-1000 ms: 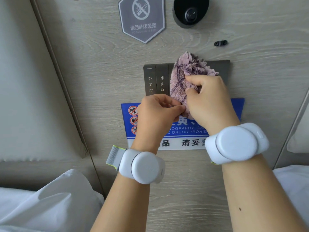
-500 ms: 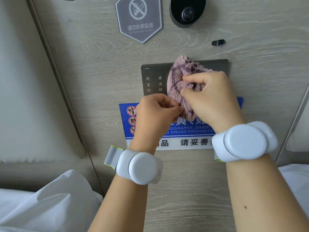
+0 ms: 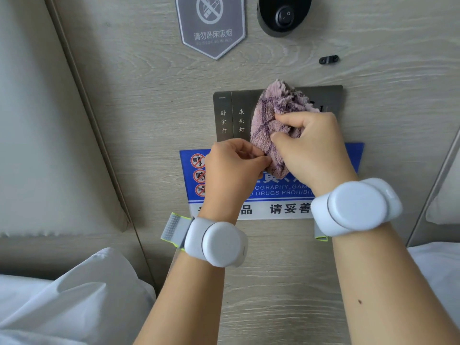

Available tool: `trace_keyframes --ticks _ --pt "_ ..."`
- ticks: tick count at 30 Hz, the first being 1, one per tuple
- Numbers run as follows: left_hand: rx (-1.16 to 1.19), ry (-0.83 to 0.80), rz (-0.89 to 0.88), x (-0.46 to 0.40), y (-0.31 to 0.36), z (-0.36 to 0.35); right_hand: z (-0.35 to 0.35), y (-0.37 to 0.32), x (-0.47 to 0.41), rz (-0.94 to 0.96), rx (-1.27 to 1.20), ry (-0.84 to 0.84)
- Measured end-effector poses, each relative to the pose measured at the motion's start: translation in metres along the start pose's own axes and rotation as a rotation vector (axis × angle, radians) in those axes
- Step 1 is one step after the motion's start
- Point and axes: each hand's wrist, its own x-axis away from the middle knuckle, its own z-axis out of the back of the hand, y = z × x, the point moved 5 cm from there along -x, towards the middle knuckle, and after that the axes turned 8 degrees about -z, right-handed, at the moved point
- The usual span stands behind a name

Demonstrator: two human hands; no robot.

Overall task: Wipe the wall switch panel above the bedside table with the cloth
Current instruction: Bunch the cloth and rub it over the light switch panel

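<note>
- My right hand [image 3: 311, 148] grips a bunched purple cloth [image 3: 273, 115], thumb and fingers curled around the wad, and presses it against the middle of the switch panel [image 3: 225, 115].
- The cloth is fluffy with darker purple lines; its top edge pokes just above the panel's upper rim and its lower end hangs down over the top of the blue notice [image 3: 273, 192].
- My left hand [image 3: 234, 168] sits just below and left of the cloth, fingertips pinched on its lower left edge.
- The switch panel is a dark grey plate on the wood-grain wall [image 3: 149, 95]. Its two left keys, each marked with a column of white characters, are uncovered; the middle is hidden by the cloth and my right hand, and a strip of its right end shows.
- The blue notice with white lettering and red prohibition symbols is fixed to the wall directly under the panel, partly hidden by both my hands.
- I wear a white round device on my left wrist [image 3: 216, 241] and another on my right wrist [image 3: 356, 207].
- Above the panel sit a grey no-smoking sign [image 3: 211, 26], a black round fitting with a rocker switch [image 3: 283, 14] and a small black clip [image 3: 328, 60].
- A padded headboard [image 3: 49, 145] lies to the left, and white bedding [image 3: 74, 300] lies at the lower left.
</note>
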Motion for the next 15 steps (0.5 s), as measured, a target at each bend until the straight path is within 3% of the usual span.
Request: trace_keyframes --ticks 15 --pt "-0.079 -0.075 0.084 -0.0016 -0.0090 0.0067 -0.0057 0.0008 0.0096 -0.146 0.093 0.007"
